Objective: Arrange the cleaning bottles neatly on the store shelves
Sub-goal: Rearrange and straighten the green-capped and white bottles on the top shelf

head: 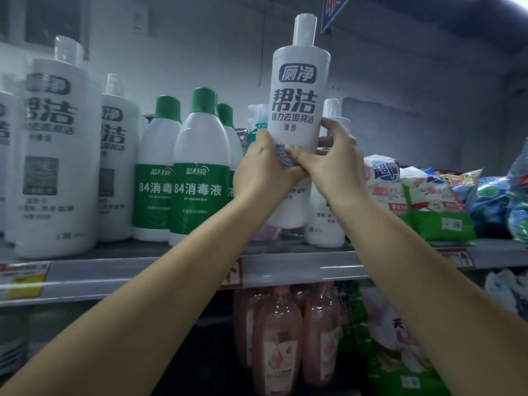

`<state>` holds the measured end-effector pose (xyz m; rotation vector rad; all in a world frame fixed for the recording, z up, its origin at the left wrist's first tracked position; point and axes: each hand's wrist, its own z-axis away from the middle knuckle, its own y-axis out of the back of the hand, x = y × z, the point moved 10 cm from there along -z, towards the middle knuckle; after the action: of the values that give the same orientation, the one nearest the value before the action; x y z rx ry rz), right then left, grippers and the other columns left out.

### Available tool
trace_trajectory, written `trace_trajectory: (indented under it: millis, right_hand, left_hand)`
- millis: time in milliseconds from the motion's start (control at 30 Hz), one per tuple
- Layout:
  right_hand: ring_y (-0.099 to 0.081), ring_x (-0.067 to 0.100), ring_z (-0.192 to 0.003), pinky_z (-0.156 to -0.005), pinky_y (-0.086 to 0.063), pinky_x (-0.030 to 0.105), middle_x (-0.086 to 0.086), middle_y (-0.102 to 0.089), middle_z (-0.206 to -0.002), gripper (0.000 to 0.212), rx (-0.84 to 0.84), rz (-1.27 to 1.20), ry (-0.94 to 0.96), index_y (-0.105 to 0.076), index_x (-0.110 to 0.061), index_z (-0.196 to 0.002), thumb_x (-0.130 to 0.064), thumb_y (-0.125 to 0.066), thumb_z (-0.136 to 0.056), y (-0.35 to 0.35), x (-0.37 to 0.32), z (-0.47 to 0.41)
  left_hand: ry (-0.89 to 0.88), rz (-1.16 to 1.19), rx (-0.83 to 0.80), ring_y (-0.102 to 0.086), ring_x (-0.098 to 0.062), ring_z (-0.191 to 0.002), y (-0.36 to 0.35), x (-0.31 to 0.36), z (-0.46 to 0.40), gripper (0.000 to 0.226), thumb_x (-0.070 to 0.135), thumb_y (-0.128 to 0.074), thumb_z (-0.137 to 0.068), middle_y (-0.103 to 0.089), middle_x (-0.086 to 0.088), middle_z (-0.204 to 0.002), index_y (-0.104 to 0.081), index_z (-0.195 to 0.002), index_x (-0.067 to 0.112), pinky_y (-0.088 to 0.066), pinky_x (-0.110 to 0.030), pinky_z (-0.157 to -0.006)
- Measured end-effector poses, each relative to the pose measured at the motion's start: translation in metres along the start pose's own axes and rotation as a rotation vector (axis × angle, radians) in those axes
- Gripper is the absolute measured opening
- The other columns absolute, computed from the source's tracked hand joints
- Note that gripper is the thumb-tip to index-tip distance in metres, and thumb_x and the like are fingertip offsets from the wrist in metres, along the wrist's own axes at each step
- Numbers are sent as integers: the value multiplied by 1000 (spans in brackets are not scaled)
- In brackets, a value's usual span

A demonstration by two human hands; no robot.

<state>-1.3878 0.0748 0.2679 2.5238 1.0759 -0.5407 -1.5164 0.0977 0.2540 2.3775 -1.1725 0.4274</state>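
Both hands, L (264, 170) + R (333, 158), fingers wrapped round upright white bottle (300, 90).

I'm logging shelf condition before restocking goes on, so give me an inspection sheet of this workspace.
Surface: grey metal upper shelf with price tags on its front edge.
Job's things: tall white bottle held upright above the shelf; matching white bottles at left; green-capped disinfectant bottles beside them.
Clutter: detergent bags at right; pink bottles on the shelf below.
Grippers: left hand and right hand both grip the raised bottle's lower body.
Cables: nothing seen.
Surroundings: pale wall behind, blue sign overhead.
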Motion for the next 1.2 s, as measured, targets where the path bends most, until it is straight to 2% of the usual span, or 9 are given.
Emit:
trace_trajectory:
  millis: [133,233,400,600,700,900,1067,1133,1200]
  right_hand:
    - [-61,17,-95,-76,-49,29,-2,-64,-103,63,14,-94,21,-49,-24,-126,-41,-75,-71,6,-35,-1]
    - [-62,15,-90,-66,-48,21,-1,-65,-102,63,4,-188,34,-52,-24,-125,-41,-76,-70,2,-66,0]
    - [-66,13,-85,-75,-55,30,-3,-67,-96,57,-46,-367,60,-54,-24,-118,-37,-78,-68,-23,-120,13]
    - [-63,5,-81,-67,-53,21,-14,-60,-87,60,-150,-513,107,-52,-27,-120,-42,-76,-68,-70,-192,33]
    - [-61,2,-80,-62,-48,15,-14,-59,-90,60,-209,-557,120,-50,-26,-122,-43,-75,-70,-101,-227,42]
    - [-55,7,-90,-70,-48,21,-13,-52,-95,63,-290,-589,135,-45,-24,-128,-40,-73,-73,-168,-276,59]
    - [-60,19,-99,-79,-53,34,1,-60,-113,61,-333,-596,116,-46,-18,-127,-34,-73,-74,-236,-292,77]
    - [-59,18,-92,-66,-48,23,1,-61,-109,50,-358,-575,114,-49,-18,-120,-32,-71,-77,-260,-292,83]
    - [-56,16,-85,-55,-36,13,2,-60,-105,41,-372,-545,108,-50,-17,-112,-29,-69,-78,-279,-289,86]
  left_hand:
    - [-27,6,41,-61,-19,-78,37,16,-4,47,42,-67,-70,-61,2,-93,-44,-101,15,-54,-42,-67]
    - [-21,-35,85,-60,-16,-74,73,21,-5,45,44,-66,-71,-61,3,-90,-45,-98,15,-54,-38,-64]
    - [-10,-108,175,-63,-19,-77,145,14,-2,52,50,-66,-64,-63,2,-90,-48,-99,15,-55,-41,-66]
    - [14,-312,277,-63,-18,-81,240,2,9,55,54,-60,-66,-65,4,-97,-49,-107,20,-55,-39,-71]
    - [41,-363,311,-62,-16,-83,284,-13,14,48,47,-60,-71,-64,4,-99,-50,-108,18,-54,-36,-72]
    - [116,-459,322,-57,-21,-78,347,-57,16,45,43,-57,-71,-61,2,-93,-47,-104,14,-45,-25,-57]
    - [219,-466,338,-60,-27,-85,377,-109,20,54,43,-45,-60,-63,-4,-92,-49,-105,14,-53,-39,-75]
    - [254,-447,312,-57,-27,-82,379,-130,19,51,40,-46,-62,-58,-3,-88,-48,-104,12,-52,-39,-75]
    - [262,-429,276,-58,-27,-85,377,-152,14,41,34,-54,-71,-59,-5,-92,-48,-104,11,-53,-41,-75]
